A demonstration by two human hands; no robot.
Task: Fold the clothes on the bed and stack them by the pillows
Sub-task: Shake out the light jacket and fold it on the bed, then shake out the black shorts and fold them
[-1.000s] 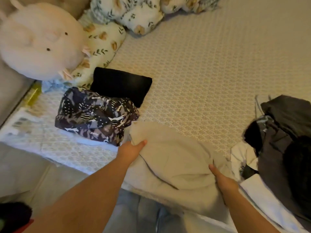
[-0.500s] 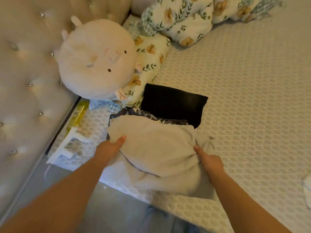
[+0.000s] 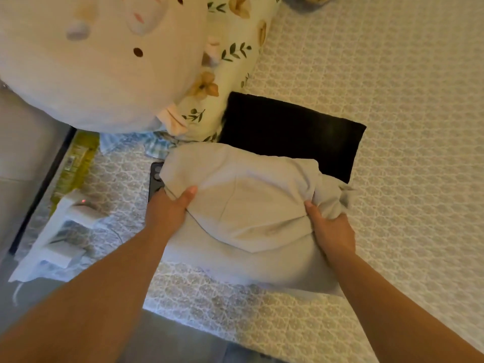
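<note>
1. A folded beige garment [image 3: 246,205] of soft, matte, lightly creased cloth is held over the near edge of the bed [image 3: 392,127]; its shape is a rough rectangle with a bunched right end.
2. Its long axis is laid left to right, parallel to the bed's near edge, and its far edge overlaps a folded black garment [image 3: 290,134], a flat, dark, sharp-cornered rectangle.
3. The left hand [image 3: 167,208] is clamped on the left end, thumb on top and fingers tucked beneath the cloth.
4. The right hand [image 3: 330,229] is closed around the gathered right end, fingers curled into the folds.
5. The bed is covered by a cream sheet with a woven lattice pattern.
6. A round, fuzzy plush toy [image 3: 99,61] and a floral pillow [image 3: 230,61] are seen just beyond the garments, at the left.
7. A dark phone [image 3: 155,179] is partly hidden under the beige garment's left edge.
</note>
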